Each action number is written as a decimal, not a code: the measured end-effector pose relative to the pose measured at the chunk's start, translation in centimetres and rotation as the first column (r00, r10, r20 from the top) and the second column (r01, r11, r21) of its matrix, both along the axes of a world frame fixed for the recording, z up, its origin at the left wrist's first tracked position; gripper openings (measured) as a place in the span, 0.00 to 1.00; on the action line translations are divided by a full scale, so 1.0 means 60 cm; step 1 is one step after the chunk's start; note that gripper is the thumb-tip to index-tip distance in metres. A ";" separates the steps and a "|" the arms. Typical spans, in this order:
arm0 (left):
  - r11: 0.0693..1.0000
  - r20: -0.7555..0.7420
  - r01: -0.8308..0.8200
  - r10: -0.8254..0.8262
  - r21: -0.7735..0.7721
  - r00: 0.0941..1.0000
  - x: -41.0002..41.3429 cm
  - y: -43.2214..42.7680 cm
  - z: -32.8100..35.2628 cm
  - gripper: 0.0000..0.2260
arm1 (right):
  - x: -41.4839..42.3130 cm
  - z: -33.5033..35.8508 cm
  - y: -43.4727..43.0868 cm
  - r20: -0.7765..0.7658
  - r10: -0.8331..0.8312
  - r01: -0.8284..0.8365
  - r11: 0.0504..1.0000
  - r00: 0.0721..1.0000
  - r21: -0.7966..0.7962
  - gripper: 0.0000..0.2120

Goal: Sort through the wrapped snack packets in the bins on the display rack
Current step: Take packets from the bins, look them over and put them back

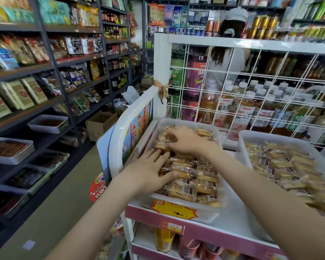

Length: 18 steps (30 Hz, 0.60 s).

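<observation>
On the display rack (214, 236), seemingly light, crushable snack packets (199, 186) fill the left bin (204, 214); left hand (150, 171) rests flat-fingered, right hand (182, 140) pinches one's wrapper with curled fingers.

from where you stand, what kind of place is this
Likely a small grocery shop: shelves of bagged snacks, bottled drinks behind a wire grid, a yellow price tag on the snack bin.

The right-hand bin (266, 133) of snack packets (289, 166) smears into blur and runs off the frame's right edge, and small print on the yellow price tag (174, 210) is unreadable.
</observation>
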<state>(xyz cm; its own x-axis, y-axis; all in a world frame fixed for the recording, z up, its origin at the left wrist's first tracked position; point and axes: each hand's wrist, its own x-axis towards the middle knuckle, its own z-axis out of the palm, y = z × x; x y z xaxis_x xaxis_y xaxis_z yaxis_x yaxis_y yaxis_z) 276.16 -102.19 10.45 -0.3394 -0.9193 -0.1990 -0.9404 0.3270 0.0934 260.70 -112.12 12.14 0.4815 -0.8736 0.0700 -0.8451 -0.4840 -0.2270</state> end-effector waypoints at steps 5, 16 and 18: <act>1.000 0.028 -0.003 0.004 -0.012 1.000 -0.003 0.000 -0.001 0.34 | 0.003 -0.012 0.004 -0.077 0.075 -0.086 0.987 0.994 -0.138 0.20; 1.000 0.016 0.009 -0.009 -0.022 1.000 0.001 0.001 -0.005 0.34 | 0.008 -0.010 -0.001 -0.061 0.031 -0.033 0.998 0.998 -0.048 0.10; 0.999 0.011 0.016 -0.016 -0.029 1.000 0.002 0.002 -0.005 0.34 | 0.005 -0.001 -0.002 0.030 0.020 -0.019 0.999 0.999 -0.036 0.09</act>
